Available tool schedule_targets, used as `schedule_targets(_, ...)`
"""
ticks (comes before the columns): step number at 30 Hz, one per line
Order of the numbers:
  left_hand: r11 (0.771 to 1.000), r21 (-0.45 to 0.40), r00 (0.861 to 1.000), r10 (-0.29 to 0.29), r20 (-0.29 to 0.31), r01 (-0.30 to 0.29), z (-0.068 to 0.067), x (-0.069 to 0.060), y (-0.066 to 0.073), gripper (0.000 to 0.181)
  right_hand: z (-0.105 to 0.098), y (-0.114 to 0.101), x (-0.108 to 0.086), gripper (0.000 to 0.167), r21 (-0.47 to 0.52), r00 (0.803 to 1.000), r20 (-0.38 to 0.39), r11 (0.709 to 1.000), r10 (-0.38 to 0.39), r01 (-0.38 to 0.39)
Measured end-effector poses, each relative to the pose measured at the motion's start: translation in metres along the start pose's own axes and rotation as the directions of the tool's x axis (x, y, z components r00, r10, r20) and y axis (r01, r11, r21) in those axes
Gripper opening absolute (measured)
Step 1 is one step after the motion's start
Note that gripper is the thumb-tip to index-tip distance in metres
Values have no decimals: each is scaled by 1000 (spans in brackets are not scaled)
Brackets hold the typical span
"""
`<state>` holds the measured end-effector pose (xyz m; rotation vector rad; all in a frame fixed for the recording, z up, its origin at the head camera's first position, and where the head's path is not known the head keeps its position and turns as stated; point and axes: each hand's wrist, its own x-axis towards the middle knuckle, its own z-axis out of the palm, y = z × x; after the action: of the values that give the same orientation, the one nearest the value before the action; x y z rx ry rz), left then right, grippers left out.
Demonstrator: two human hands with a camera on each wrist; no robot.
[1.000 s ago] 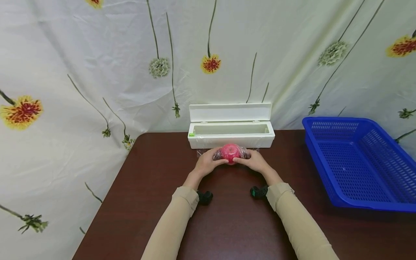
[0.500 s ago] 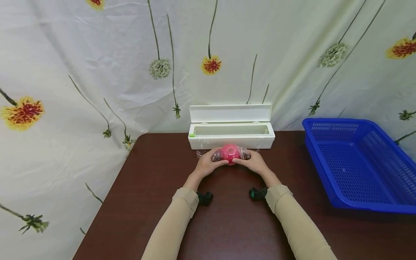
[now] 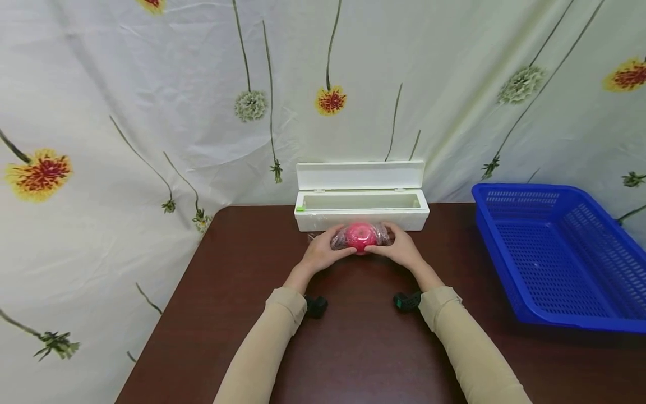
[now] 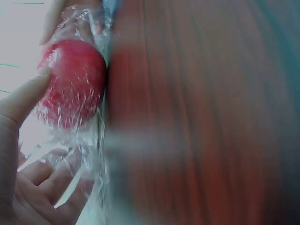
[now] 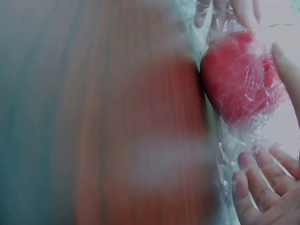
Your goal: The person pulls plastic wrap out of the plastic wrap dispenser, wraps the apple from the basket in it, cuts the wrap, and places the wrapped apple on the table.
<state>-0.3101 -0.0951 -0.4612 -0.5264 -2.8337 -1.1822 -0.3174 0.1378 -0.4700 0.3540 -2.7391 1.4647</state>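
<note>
A round red fruit (image 3: 360, 237) wrapped in clear plastic film (image 3: 381, 234) sits on the table just in front of a white box. My left hand (image 3: 321, 252) holds its left side, with the thumb on the fruit and the fingers around the bunched film. From the right, my right hand (image 3: 401, 249) holds it the same way, thumb near the front of the fruit. In the left wrist view, film stretches over the left fingers beside the red fruit (image 4: 75, 82). The right wrist view shows the right fingertips against crinkled film below the fruit (image 5: 239, 77).
The long white box (image 3: 361, 219) stands behind the hands, its lid (image 3: 360, 175) raised and a small green piece at its left end. A blue perforated basket (image 3: 535, 315) is on the right of the dark brown table (image 3: 348, 359). A flowered cloth hangs behind.
My right hand has shifted slightly right, and its fingers reach further back around the film. Less loose film shows beyond both hands. The fruit has stayed nearly in place.
</note>
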Motion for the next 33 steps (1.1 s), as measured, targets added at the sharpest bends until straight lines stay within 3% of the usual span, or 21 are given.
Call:
schedule_targets(5,1000,10,999,23,-27,-22,-12,-1,-3,70,-7,-9,2,83,-78,1000,-5,997,-29,28)
schedule_targets(9,998,1,987,56,-148,-57,-25,-2,-10,60,-12,-20,7,77,-129,997,-48,990,-57,51)
schedule_targets(11,997,12,968,77,-241,-76,-31,-1,-13,53,-14,-28,10,75,-142,996,-62,988,-68,58)
schedule_targets(14,995,59,915,100,-392,-83,-40,1,-20,45,-14,-44,15,72,-149,994,-53,985,-92,83)
schedule_targets(17,992,107,863,105,-494,-60,-48,4,-26,43,-10,-61,23,68,-162,991,-20,979,-130,125)
schedule_targets(18,992,119,852,102,-514,-47,-51,6,-28,44,-8,-66,26,66,-175,990,-8,975,-142,138)
schedule_targets(20,991,132,844,94,-529,-28,-55,10,-32,48,-3,-75,32,63,-197,985,18,966,-169,169)
schedule_targets(23,991,134,861,81,-503,-15,-62,15,-36,52,5,-87,40,59,-219,979,58,954,-194,202)
schedule_targets(29,994,103,934,18,-356,21,-74,23,-43,54,20,-103,54,53,-269,966,127,930,-226,252)
schedule_targets(33,994,83,959,-38,-282,64,-78,28,-46,53,28,-113,61,48,-280,961,149,922,-235,268)
